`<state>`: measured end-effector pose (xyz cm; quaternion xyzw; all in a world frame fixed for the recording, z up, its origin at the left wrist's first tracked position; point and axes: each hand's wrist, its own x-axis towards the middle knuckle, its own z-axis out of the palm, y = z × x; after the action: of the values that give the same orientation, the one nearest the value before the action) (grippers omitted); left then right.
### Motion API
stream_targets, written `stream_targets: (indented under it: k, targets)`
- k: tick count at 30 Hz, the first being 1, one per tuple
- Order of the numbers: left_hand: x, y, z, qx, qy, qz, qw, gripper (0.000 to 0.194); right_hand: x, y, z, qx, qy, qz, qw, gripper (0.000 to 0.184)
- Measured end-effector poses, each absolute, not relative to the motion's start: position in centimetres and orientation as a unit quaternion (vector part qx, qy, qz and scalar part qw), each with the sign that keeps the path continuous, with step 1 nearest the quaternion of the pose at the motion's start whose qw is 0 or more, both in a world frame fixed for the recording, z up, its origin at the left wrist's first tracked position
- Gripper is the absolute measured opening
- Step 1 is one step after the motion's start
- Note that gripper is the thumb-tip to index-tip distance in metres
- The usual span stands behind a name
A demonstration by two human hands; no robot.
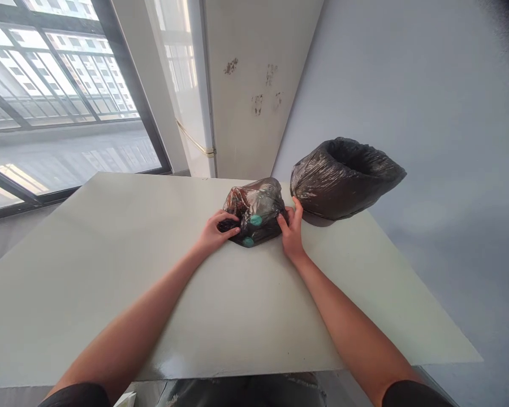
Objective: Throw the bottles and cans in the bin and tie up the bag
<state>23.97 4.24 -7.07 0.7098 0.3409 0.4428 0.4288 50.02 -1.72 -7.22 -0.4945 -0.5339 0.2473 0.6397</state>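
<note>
A filled black plastic bag (261,198) lies on the white table, between my two hands. Through its thin film show reddish, whitish and green contents; exactly what they are I cannot make out. My left hand (218,230) pinches the bag's gathered dark end on the left, thumb below and fingers above. On the right side, my right hand (292,230) holds the bag with its thumb on the film, while one finger points up. Just beyond that hand stands a bin lined with a black bag (335,186), its mouth open.
The white table (161,237) spreads out on both sides, its near edge close to my body. A white fridge (246,130) rises behind it, with a plain wall (428,141) to the right. Large windows (68,85) are at the left.
</note>
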Motion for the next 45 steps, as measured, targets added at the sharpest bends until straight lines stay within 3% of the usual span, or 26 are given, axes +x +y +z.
stream_targets:
  k: [2, 4, 9, 14, 17, 24, 27, 30, 35, 40, 45]
  targets:
    - [23.9, 4.2, -6.7, 0.727, 0.341, 0.436, 0.407, 0.027, 49.7, -2.1, -6.8, -0.488, -0.555, 0.214, 0.639, 0.073]
    - [23.9, 4.2, -6.5, 0.709, 0.335, 0.475, 0.399, 0.033, 49.5, -2.5, -6.5, -0.503, -0.566, 0.151, 0.636, 0.069]
    - [23.9, 3.6, -6.4, 0.650, 0.342, 0.562, 0.379, 0.038, 49.4, -3.5, -6.6, -0.516, -0.644, -0.047, 0.564, 0.043]
    - [24.0, 3.1, -6.3, 0.622, 0.361, 0.579, 0.384, 0.048, 48.6, -3.4, -6.7, -0.430, -0.803, -0.049, 0.410, 0.029]
    - [23.9, 3.2, -6.4, 0.603, 0.348, 0.589, 0.411, 0.049, 48.2, -3.1, -6.4, -0.435, -0.813, -0.061, 0.382, 0.014]
    - [23.1, 3.5, -5.6, 0.460, 0.239, 0.570, 0.638, 0.040, 48.5, -3.0, -6.3, -0.451, -0.754, -0.081, 0.470, 0.017]
    - [22.8, 3.6, -4.9, 0.403, 0.173, 0.585, 0.682, 0.047, 48.5, -3.5, -6.2, -0.421, -0.741, -0.115, 0.511, 0.016]
    - [22.8, 3.5, -4.8, 0.411, 0.145, 0.578, 0.690, 0.051, 47.9, -3.9, -5.9, -0.382, -0.783, -0.140, 0.471, 0.030]
    - [23.0, 2.9, -5.7, 0.501, 0.146, 0.424, 0.741, 0.051, 46.9, -3.8, -5.6, -0.356, -0.850, -0.123, 0.369, 0.053]
    - [22.9, 2.7, -5.6, 0.510, 0.138, 0.400, 0.749, 0.049, 47.3, -3.5, -6.1, -0.390, -0.826, -0.132, 0.386, 0.024]
    - [22.9, 2.7, -4.9, 0.471, 0.171, 0.453, 0.738, 0.048, 48.4, -3.6, -6.7, -0.476, -0.676, -0.107, 0.552, 0.016]
